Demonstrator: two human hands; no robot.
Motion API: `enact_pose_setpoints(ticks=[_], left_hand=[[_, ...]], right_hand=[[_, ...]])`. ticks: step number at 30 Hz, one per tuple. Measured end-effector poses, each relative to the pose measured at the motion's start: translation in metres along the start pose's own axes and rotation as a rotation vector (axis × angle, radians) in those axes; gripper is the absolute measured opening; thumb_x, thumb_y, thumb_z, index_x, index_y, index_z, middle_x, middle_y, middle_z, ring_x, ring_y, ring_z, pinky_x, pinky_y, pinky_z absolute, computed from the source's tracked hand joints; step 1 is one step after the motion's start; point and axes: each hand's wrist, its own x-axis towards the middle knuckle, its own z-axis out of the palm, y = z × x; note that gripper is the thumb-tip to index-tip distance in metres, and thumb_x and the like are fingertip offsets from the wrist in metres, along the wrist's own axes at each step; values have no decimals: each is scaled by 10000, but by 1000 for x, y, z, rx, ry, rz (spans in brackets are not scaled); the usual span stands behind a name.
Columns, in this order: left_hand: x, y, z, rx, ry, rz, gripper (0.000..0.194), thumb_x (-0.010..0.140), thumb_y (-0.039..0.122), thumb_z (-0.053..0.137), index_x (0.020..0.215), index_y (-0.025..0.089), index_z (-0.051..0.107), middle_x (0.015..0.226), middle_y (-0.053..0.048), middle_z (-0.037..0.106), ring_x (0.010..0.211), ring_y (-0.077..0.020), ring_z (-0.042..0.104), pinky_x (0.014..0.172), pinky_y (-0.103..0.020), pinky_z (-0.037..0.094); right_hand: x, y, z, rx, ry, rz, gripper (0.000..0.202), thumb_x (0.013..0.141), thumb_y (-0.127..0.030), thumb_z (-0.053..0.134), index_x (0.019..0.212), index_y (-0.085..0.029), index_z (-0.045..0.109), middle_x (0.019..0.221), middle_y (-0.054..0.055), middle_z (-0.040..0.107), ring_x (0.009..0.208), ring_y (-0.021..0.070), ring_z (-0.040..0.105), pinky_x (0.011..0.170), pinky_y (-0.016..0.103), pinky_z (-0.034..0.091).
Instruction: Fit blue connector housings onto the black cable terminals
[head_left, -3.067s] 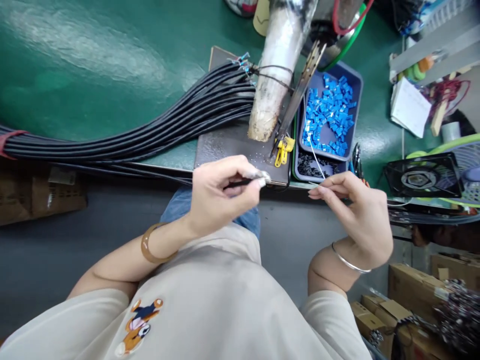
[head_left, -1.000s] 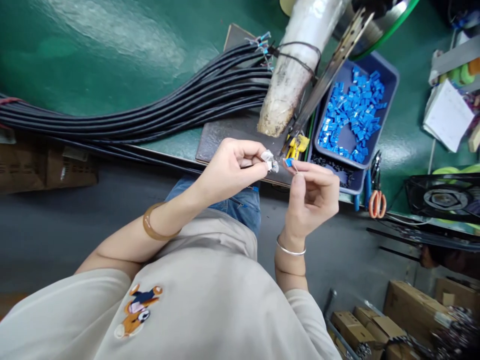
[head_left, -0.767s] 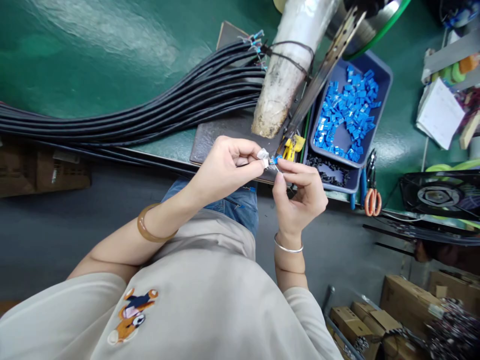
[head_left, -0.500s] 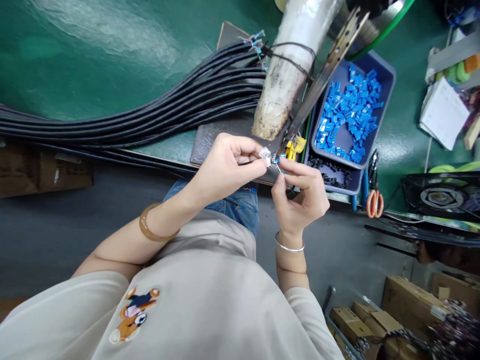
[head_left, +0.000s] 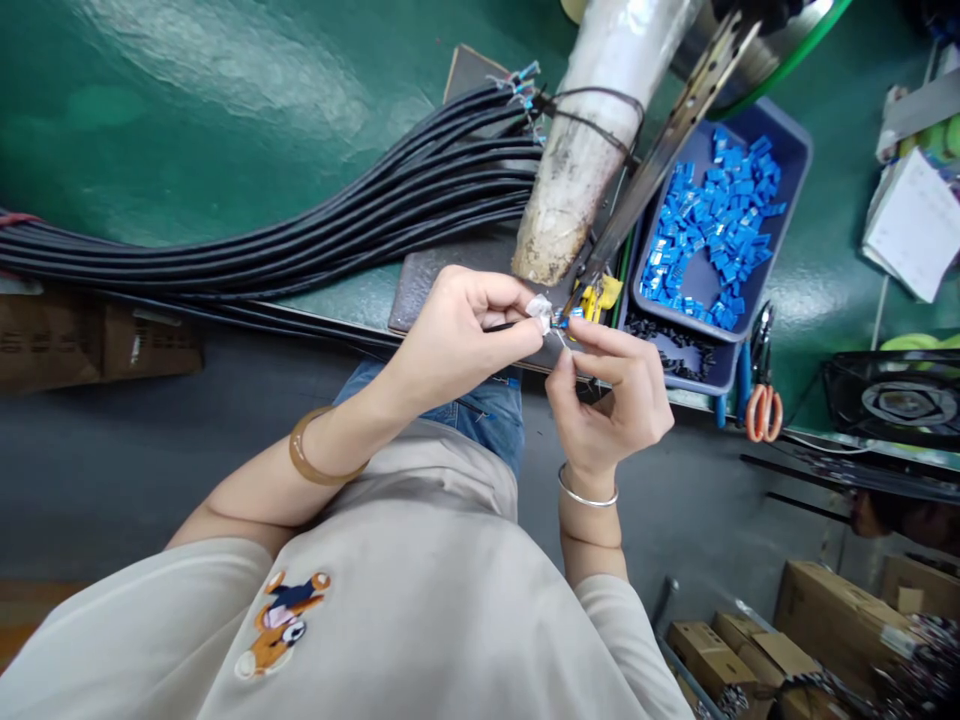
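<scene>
My left hand (head_left: 480,325) is closed in a pinch on the end of a black cable (head_left: 504,325). White wrapping (head_left: 538,310) covers its fingertips. Just past them is a small blue connector (head_left: 559,322), partly hidden by the fingers. With thumb and index finger, my right hand (head_left: 611,395) pinches a thin whitish wire (head_left: 562,340) that runs up to the connector. Right above the work, the lower end of a slanted metal bar (head_left: 637,200) comes down close to the fingertips; its exact tip is hard to make out.
A bundle of black cables (head_left: 300,240) lies across the green bench (head_left: 225,120). A white-wrapped tube (head_left: 577,170) hangs beside the bar. Right of it stand a bin (head_left: 795,160) of blue connectors and a lower bin (head_left: 705,380) with small black parts. Orange-handled scissors (head_left: 763,412) hang at the edge.
The whole view has shifted slightly, so everything appears a little further right. Both hands keep their pinch at the connector; the fingers have barely moved.
</scene>
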Motion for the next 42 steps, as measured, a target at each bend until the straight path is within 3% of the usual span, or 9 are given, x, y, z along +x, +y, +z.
enact_pose_setpoints(ticks=[14,24,31,38,42], left_hand=[[-2,-1,1,68,6,14,120,685,59,596,649,136,680,597,21,577,564,-64,523,525,-166,456],[-1,-1,0,88,-36,-10,126,683,39,555,600,132,575,535,51,402,490,-24,341,443,-151,282],[-3,0,0,164,-18,59,84,685,90,586,618,141,588,563,37,452,520,-49,398,480,-176,355],[-2,-1,-3,173,-49,-14,98,687,98,586,605,150,580,548,31,441,508,-58,377,461,-191,324],[-3,-1,-2,184,-94,-30,103,715,105,577,617,137,586,563,29,454,514,-54,386,475,-190,330]], right_hand=[[3,-3,-1,-14,8,64,167,779,-72,695,822,-215,621,930,7,730,839,139,700,763,299,595],[1,-3,0,-28,-17,72,158,787,-72,680,813,-202,593,885,1,738,813,116,697,756,258,577],[5,-6,-2,-27,-3,83,180,760,-58,716,828,-210,648,899,-4,725,824,119,696,759,260,586],[2,-5,-1,-44,-25,49,168,785,-100,693,824,-233,598,898,-8,744,812,136,719,735,263,595],[2,-3,-3,-32,-54,108,151,818,-106,669,895,-228,622,1005,15,756,877,144,737,697,240,595]])
